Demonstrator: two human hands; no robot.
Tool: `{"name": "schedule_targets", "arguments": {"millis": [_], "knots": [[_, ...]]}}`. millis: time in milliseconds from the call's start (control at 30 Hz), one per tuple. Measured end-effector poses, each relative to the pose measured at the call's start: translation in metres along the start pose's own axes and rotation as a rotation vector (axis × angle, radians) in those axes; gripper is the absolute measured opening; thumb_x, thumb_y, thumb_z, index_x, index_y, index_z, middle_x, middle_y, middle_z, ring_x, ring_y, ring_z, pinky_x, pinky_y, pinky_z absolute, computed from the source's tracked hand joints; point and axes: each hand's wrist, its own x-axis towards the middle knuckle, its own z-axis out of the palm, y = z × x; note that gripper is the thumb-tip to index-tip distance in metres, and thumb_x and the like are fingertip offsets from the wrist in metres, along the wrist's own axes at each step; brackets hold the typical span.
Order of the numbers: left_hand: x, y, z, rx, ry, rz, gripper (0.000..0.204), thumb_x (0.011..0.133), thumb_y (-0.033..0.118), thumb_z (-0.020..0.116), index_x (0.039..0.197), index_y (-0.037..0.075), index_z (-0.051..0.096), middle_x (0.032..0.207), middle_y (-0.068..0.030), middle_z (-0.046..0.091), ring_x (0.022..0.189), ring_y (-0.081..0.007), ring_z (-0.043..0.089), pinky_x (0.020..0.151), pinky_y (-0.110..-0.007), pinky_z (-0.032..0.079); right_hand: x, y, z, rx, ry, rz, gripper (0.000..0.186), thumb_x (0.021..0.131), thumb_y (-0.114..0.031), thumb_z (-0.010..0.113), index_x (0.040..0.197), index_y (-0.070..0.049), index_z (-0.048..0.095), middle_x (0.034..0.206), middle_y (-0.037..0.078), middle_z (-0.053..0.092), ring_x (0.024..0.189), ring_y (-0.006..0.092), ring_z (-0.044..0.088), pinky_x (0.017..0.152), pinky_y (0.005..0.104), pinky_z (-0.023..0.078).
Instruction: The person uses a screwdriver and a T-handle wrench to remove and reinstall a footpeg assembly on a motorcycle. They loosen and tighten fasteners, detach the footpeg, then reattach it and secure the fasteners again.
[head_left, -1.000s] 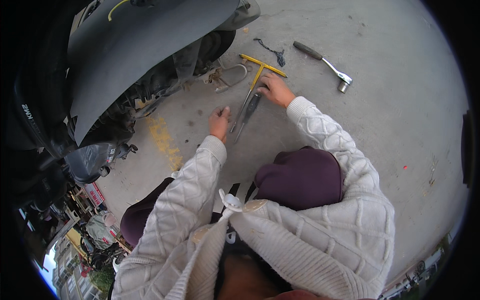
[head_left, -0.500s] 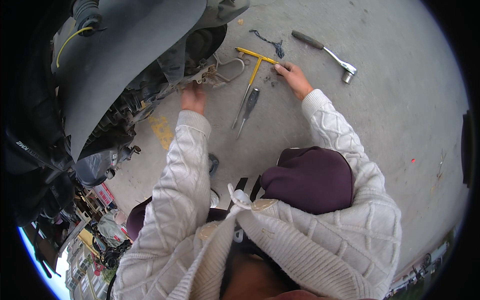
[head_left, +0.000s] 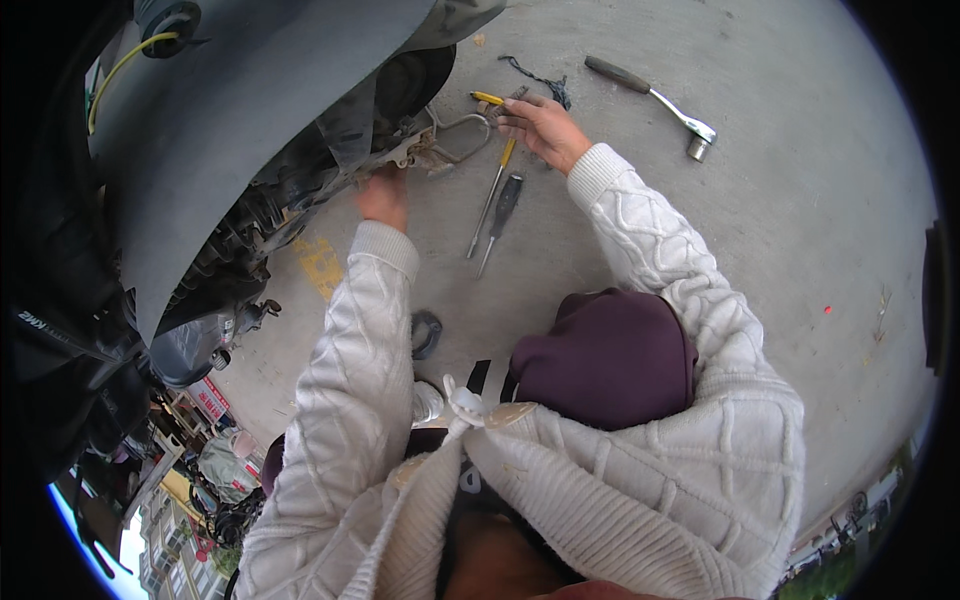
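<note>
My right hand (head_left: 535,125) is over the yellow T-handle wrench (head_left: 507,152) on the concrete, covering much of its crossbar, fingers slightly apart near a bent metal stand (head_left: 472,152); whether it touches either is unclear. My left hand (head_left: 383,195) reaches beneath a rusty bracket (head_left: 405,150) on the underside of a dark vehicle body (head_left: 230,90), its fingertips hidden. A dark-handled screwdriver (head_left: 505,207) lies beside the wrench's shaft.
A ratchet with a socket (head_left: 683,125) lies at the upper right, near a dark crumpled strip (head_left: 555,90). A dark curved piece (head_left: 426,335) sits between my knees. Assorted clutter (head_left: 220,460) stands at the lower left.
My left hand has moved up and left, under the vehicle's bracket. My right hand has risen from beside the screwdriver and shifted left from the crossbar's end onto its middle.
</note>
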Motion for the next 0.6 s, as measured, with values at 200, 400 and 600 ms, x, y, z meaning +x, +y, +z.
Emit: {"name": "schedule_targets", "arguments": {"millis": [200,400,600], "knots": [[-0.004,0.072,0.000,-1.195,0.221,-0.554,0.029,0.087,-0.001,0.048,0.114,0.006,0.052,0.115,-0.0113,0.056,0.103,-0.0289,0.056,0.090,-0.044,0.047,0.020,0.009,0.034,-0.063,-0.053,-0.050,0.029,0.092,-0.007,0.052,0.116,0.007,0.045,0.113,0.016,0.051,0.101,0.0252,0.055,0.094,0.0383,0.048],[-0.002,0.112,-0.003,-1.185,0.215,-0.542,0.033,0.088,-0.006,0.045,0.118,0.006,0.049,0.119,-0.0113,0.052,0.106,-0.0284,0.054,0.092,-0.043,0.048,0.027,0.013,0.040,-0.037,-0.054,-0.073,0.029,0.091,-0.005,0.051,0.116,0.007,0.043,0.115,0.017,0.050,0.104,0.0289,0.055,0.095,0.0413,0.047],[-0.001,0.115,-0.004,-1.182,0.255,-0.619,0.033,0.091,-0.004,0.044,0.122,0.005,0.046,0.122,-0.0115,0.050,0.108,-0.0284,0.052,0.093,-0.043,0.047,0.034,0.023,0.050,0.160,-0.029,-0.031,0.028,0.091,-0.004,0.051,0.116,0.007,0.042,0.113,0.017,0.051,0.105,0.0291,0.055,0.095,0.0407,0.047]]}}
